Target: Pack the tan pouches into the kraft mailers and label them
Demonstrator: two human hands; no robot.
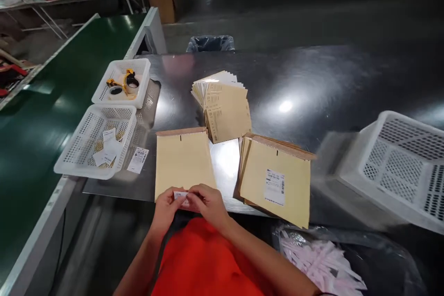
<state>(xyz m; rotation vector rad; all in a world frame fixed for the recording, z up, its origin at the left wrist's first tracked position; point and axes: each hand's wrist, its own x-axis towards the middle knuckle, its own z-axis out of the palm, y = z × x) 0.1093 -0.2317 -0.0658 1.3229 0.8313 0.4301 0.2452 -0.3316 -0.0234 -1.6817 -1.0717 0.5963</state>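
Note:
My left hand [165, 212] and my right hand [211, 206] meet at the table's near edge. Both pinch a small white printed label [181, 194] between thumbs and fingers; part of it is hidden. Just beyond them lies a yellow padded envelope [183, 159], its brown flap at the far end. To the right, a stack of similar envelopes [255, 180] has a printed shipping label [274, 187] on the top one. A fanned pile of printed cards or envelopes [229, 113] lies farther back. One loose label [138, 160] rests on the table at left.
At left, one white basket [85, 145] contains labels and another [143, 95] contains yellow tape dispensers [130, 83]. A green conveyor [69, 74] runs beyond them. A larger white basket [373, 136] stands right. Pinkish strips [322, 261] fill a plastic-lined bin below.

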